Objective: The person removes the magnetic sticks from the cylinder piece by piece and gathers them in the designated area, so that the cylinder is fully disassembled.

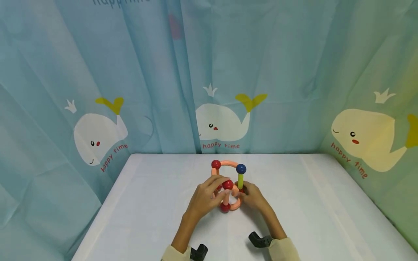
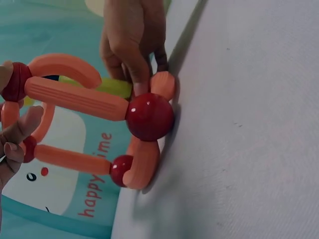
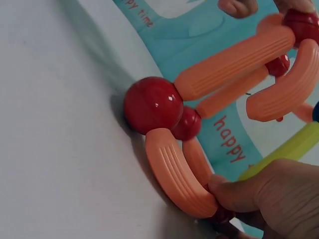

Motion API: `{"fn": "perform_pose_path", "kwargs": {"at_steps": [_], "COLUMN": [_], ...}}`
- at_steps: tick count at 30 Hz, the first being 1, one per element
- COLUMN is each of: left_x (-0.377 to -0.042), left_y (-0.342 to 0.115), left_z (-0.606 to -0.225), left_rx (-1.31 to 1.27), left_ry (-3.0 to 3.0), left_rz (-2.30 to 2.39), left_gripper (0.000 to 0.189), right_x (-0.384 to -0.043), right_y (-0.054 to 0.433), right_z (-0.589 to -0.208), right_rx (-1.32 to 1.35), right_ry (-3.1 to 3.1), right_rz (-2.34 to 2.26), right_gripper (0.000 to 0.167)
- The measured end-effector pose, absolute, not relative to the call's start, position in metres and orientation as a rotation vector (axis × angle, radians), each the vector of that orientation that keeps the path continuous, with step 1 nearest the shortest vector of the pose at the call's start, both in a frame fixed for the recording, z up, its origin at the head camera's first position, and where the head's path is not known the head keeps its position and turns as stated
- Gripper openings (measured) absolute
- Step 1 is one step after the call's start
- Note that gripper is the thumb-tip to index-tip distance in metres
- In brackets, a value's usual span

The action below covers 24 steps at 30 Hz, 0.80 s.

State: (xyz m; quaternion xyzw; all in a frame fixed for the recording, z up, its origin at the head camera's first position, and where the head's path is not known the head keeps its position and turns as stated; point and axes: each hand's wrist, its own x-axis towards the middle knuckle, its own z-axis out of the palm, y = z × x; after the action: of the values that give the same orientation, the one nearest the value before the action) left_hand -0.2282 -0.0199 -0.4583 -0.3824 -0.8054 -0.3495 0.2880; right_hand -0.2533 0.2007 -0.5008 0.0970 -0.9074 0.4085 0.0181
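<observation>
A toy frame of magnetic building sticks and balls stands on the table, with orange sticks, a lime-green stick (image 1: 240, 181), red balls and a blue ball (image 1: 241, 169). My left hand (image 1: 206, 195) holds the upper front red ball (image 1: 228, 184), one fingertip on it. From that ball runs a curved orange stick (image 3: 289, 92) whose other end touches no ball. My right hand (image 1: 253, 195) pinches the base at the foot of the green stick, thumb (image 3: 234, 194) against a lower curved orange stick (image 3: 177, 174). A lower red ball (image 2: 149, 117) rests on the table.
The white table (image 1: 147, 217) extends on both sides of the frame. Behind it hangs a blue curtain (image 1: 287, 72) printed with whales. Black curved devices (image 1: 260, 240) sit at both wrists, beside beige sleeves (image 1: 283, 250).
</observation>
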Motion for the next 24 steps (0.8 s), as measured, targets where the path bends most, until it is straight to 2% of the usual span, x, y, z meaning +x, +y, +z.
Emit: {"fn": "perform_pose_path", "kwargs": {"at_steps": [12, 24], "left_x": [-0.228, -0.227], "left_y": [-0.015, -0.014], "left_z": [-0.462, -0.463], "left_rx": [-1.013, -0.999], "left_ry": [-2.159, -2.140], "left_rz": [-0.959, -1.005], "left_gripper": [0.038, 0.039], "right_x": [-0.267, -0.248], "right_y": [0.209, 0.213], "right_z": [-0.505, -0.493], "right_rx": [0.563, 0.336], "right_ry": [-2.787, -2.817], "right_rz": [1.361, 1.397], "right_gripper": [0.034, 0.044]}}
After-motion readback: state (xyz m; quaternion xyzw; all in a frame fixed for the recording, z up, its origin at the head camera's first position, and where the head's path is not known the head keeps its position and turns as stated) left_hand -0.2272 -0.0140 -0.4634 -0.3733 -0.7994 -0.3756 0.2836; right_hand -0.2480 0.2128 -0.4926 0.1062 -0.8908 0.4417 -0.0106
